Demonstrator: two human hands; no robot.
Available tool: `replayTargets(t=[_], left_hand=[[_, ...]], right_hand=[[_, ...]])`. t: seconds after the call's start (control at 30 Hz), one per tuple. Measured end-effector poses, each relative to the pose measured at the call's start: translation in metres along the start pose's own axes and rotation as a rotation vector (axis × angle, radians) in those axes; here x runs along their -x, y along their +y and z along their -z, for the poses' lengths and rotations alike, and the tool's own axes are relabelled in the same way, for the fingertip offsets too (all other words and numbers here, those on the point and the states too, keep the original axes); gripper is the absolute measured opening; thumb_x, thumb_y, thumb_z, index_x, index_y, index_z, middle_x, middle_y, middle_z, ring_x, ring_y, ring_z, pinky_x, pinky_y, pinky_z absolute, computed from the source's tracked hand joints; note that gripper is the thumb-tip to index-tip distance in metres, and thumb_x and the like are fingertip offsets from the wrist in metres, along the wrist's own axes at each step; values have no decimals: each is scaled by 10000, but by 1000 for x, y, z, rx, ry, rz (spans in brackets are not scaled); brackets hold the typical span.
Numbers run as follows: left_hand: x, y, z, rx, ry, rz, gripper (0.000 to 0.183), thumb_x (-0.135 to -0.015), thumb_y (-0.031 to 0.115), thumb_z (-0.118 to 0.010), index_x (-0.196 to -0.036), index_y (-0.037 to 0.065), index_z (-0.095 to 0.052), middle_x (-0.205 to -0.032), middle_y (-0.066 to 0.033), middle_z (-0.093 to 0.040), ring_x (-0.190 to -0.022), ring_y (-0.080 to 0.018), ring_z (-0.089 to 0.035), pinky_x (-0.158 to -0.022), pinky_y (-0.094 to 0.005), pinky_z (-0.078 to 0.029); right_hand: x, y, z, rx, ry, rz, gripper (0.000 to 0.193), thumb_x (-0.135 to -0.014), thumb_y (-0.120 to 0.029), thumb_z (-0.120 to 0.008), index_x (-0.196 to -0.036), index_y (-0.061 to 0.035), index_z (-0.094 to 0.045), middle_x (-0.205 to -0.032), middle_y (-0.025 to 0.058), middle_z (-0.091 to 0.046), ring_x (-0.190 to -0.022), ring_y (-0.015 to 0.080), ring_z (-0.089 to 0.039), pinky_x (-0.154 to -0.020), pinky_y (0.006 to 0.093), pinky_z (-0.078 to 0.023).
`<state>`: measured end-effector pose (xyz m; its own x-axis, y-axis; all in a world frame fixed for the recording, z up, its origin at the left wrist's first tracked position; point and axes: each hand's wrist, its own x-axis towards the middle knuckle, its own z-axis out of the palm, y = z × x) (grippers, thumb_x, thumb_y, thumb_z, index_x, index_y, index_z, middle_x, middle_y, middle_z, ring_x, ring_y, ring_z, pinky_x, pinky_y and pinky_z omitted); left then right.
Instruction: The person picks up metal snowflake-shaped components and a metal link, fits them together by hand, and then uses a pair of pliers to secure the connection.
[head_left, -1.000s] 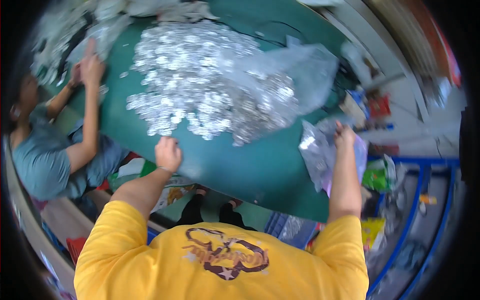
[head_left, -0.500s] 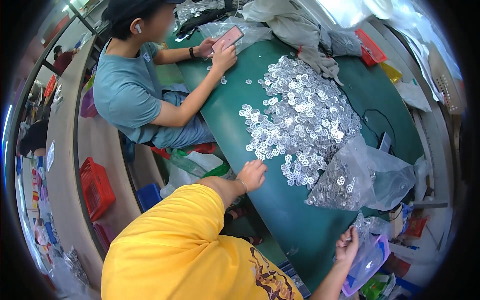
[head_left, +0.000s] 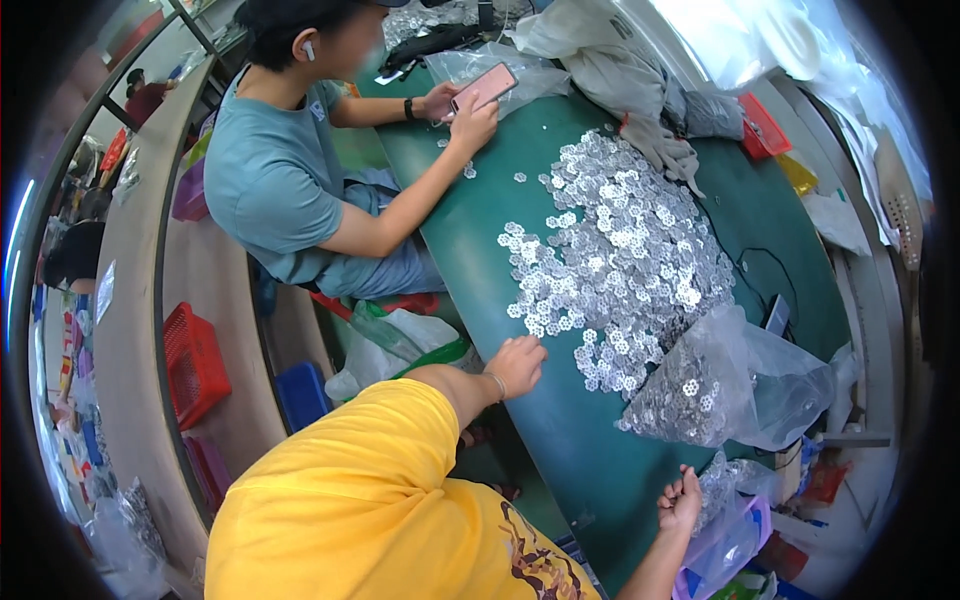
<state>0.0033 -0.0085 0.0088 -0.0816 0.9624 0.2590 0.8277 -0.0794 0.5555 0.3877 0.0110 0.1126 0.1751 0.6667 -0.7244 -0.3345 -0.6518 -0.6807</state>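
Observation:
My left hand (head_left: 517, 366) rests at the near left edge of the green table (head_left: 585, 440), its fingers curled down and closed; whatever is under them is hidden. Just beyond it spreads a large pile of small silvery, flower-shaped metal pieces (head_left: 625, 230). My right hand (head_left: 681, 500) is raised over the table's right side with its fingers curled in; I cannot make out anything in them. Beside that hand is a clear plastic bag (head_left: 728, 480) of shiny pieces, in a purple basket (head_left: 757, 532). A larger clear bag (head_left: 690, 385) of metal pieces lies on its side against the pile.
A person (head_left: 280, 170) in a blue-grey shirt sits at the table's left, holding a phone (head_left: 484, 88). White work gloves (head_left: 660, 150), a red bin (head_left: 763, 127) and a black cable (head_left: 770, 255) lie farther back. Wooden shelving with a red basket (head_left: 193, 365) stands left.
My right hand has shifted slightly left and away from the bag in the purple basket. My left hand stays at the table edge. The view has tilted a little.

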Motion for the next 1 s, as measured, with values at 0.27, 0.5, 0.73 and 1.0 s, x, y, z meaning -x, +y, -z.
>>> replayTargets(t=[0.27, 0.5, 0.73, 1.0], left_hand=[[-11, -8, -12, -146, -166, 2, 101, -620, 112, -546, -706, 59, -548, -733, -154, -511, -708, -347, -494, -609, -450, -403], [-6, 1, -8, -89, -63, -46, 140, -721, 65, -537, -860, 70, -523, -893, -128, -503, -867, -314, -496, -755, -399, -373], [-8, 1, -7, -110, -70, -118, 138, -733, 44, -516, -871, 52, -514, -904, -138, -504, -867, -325, -497, -756, -402, -377], [-11, 0, -8, -90, -128, -133, 144, -732, 49, -505, -875, 39, -512, -888, -151, -492, -829, -337, -492, -745, -409, -380]], right_hand=[[-109, -4, 33, 111, 294, 327, 379, -810, -56, -545, -1178, -18, -460, -910, 105, -585, -752, 202, -557, -684, 301, -478], [-202, -30, 46, 909, 703, 588, 635, -679, -202, -705, -1229, -35, -433, -1110, 245, -527, -1031, 359, -521, -887, 378, -424], [-234, -34, 13, 971, 550, 665, 349, -734, -182, -622, -1068, -104, -552, -1125, 216, -438, -980, 396, -523, -854, 418, -445], [-152, 9, 19, 1083, 599, 824, 217, -715, 39, -527, -927, 48, -484, -1048, 265, -443, -899, 431, -526, -779, 452, -457]])
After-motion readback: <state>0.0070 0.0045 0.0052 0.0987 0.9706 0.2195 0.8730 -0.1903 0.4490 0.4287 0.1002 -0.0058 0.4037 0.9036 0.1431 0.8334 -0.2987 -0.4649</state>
